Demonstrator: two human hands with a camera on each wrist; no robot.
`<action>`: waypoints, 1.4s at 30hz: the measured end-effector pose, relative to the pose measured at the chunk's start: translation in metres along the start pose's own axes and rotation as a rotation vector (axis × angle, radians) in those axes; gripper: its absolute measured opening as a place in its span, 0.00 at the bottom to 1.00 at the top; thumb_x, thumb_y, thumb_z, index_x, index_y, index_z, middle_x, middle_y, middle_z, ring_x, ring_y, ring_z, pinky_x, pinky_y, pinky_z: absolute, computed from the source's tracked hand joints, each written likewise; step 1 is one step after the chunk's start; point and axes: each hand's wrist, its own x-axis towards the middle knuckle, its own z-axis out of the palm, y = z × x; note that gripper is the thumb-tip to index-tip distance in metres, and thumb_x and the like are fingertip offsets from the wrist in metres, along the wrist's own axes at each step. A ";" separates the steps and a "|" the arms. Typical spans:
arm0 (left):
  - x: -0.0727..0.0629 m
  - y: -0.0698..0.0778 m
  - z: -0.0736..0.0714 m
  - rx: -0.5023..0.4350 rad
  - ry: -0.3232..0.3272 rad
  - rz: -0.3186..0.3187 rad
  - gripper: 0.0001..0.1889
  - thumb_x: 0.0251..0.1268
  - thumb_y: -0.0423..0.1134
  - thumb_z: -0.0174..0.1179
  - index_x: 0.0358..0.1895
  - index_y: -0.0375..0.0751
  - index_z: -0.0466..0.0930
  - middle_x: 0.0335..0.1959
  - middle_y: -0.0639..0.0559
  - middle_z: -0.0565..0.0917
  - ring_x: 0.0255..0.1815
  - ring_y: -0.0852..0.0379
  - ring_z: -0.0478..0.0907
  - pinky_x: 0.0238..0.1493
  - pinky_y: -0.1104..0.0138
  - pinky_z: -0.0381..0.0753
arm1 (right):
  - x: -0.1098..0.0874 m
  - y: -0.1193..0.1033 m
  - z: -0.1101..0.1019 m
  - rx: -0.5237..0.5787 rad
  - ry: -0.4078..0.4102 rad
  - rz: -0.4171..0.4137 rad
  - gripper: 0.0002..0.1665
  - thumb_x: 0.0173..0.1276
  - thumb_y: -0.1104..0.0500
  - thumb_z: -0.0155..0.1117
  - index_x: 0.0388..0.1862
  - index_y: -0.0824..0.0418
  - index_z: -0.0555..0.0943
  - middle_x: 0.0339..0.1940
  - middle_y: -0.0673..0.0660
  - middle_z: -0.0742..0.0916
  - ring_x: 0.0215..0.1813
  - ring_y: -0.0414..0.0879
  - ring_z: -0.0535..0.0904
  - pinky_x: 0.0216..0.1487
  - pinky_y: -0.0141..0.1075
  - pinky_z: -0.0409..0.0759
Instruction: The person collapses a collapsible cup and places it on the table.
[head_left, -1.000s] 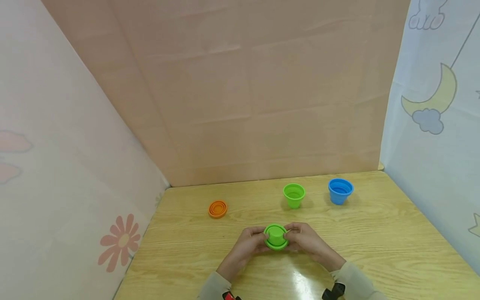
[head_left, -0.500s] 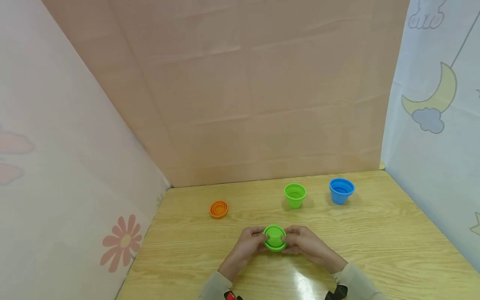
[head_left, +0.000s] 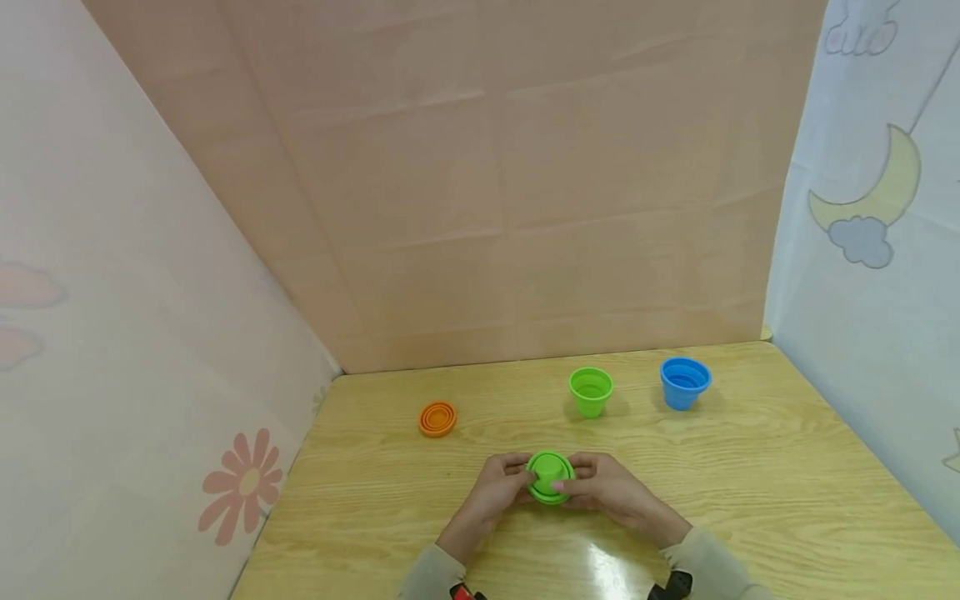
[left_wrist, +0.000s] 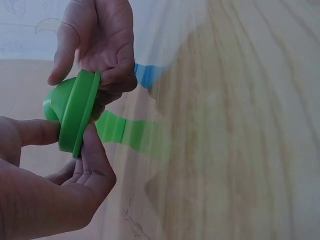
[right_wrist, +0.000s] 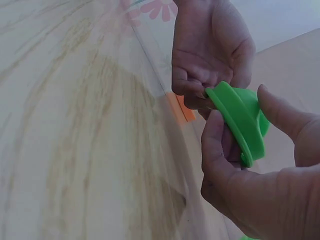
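A green collapsible cup (head_left: 550,472), partly folded with its base facing up, is held between both hands just above the table. My left hand (head_left: 491,492) grips its left rim, thumb on the base side and fingers behind. On the opposite rim, my right hand (head_left: 611,492) holds on with curled fingers beneath while its thumb lies over the raised base. The left wrist view shows the green cup (left_wrist: 80,112) edge-on, its base part bulging from the thick rim. In the right wrist view the cup (right_wrist: 240,122) looks unevenly pushed in on one side.
Behind the hands, another green cup (head_left: 591,392) stands expanded on the wooden table (head_left: 360,500). An expanded blue cup (head_left: 684,383) is to its right. A flattened orange cup (head_left: 437,419) lies at the left. Beige and patterned sheets wall the table at back and sides.
My right thumb has shifted from the cup's edge onto its base, and the base's shape has altered slightly. Both hands stay in nearly the same place; the other cups have not moved.
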 end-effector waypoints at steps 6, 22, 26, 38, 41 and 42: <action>-0.002 0.002 0.005 0.019 0.007 0.006 0.21 0.72 0.30 0.60 0.65 0.27 0.78 0.47 0.43 0.89 0.43 0.58 0.87 0.46 0.65 0.92 | 0.000 0.000 0.001 -0.006 0.013 0.003 0.29 0.72 0.60 0.72 0.63 0.77 0.75 0.48 0.55 0.92 0.49 0.44 0.90 0.53 0.38 0.91; -0.002 0.001 0.014 0.048 0.052 0.063 0.19 0.74 0.27 0.59 0.64 0.24 0.78 0.47 0.41 0.85 0.42 0.58 0.84 0.47 0.63 0.92 | 0.006 -0.003 0.006 -0.011 0.095 0.030 0.20 0.68 0.65 0.70 0.55 0.73 0.78 0.44 0.53 0.89 0.41 0.42 0.89 0.48 0.36 0.90; -0.005 0.004 0.012 0.068 0.047 0.045 0.20 0.75 0.31 0.60 0.65 0.25 0.77 0.50 0.41 0.85 0.44 0.57 0.85 0.48 0.61 0.92 | 0.006 -0.001 0.005 -0.001 0.090 0.034 0.21 0.69 0.64 0.71 0.56 0.73 0.78 0.44 0.53 0.89 0.42 0.42 0.89 0.48 0.37 0.91; -0.010 0.013 -0.006 0.066 -0.126 0.025 0.31 0.62 0.33 0.71 0.69 0.32 0.77 0.53 0.43 0.86 0.46 0.57 0.86 0.47 0.70 0.86 | 0.000 -0.007 0.000 0.015 0.018 0.031 0.27 0.69 0.67 0.70 0.63 0.77 0.74 0.46 0.54 0.90 0.47 0.43 0.89 0.53 0.39 0.91; -0.009 0.012 -0.006 0.080 -0.126 0.026 0.31 0.61 0.33 0.72 0.68 0.32 0.78 0.52 0.44 0.86 0.45 0.57 0.86 0.44 0.69 0.85 | -0.001 -0.010 0.001 0.014 0.006 0.026 0.29 0.70 0.67 0.69 0.65 0.78 0.73 0.46 0.54 0.90 0.48 0.43 0.89 0.54 0.40 0.91; -0.009 0.012 -0.006 0.081 -0.122 0.023 0.30 0.61 0.33 0.73 0.68 0.32 0.78 0.51 0.44 0.86 0.44 0.57 0.86 0.43 0.69 0.85 | -0.002 -0.010 0.002 0.012 0.004 0.024 0.29 0.70 0.67 0.69 0.65 0.78 0.72 0.46 0.54 0.90 0.48 0.43 0.89 0.54 0.40 0.91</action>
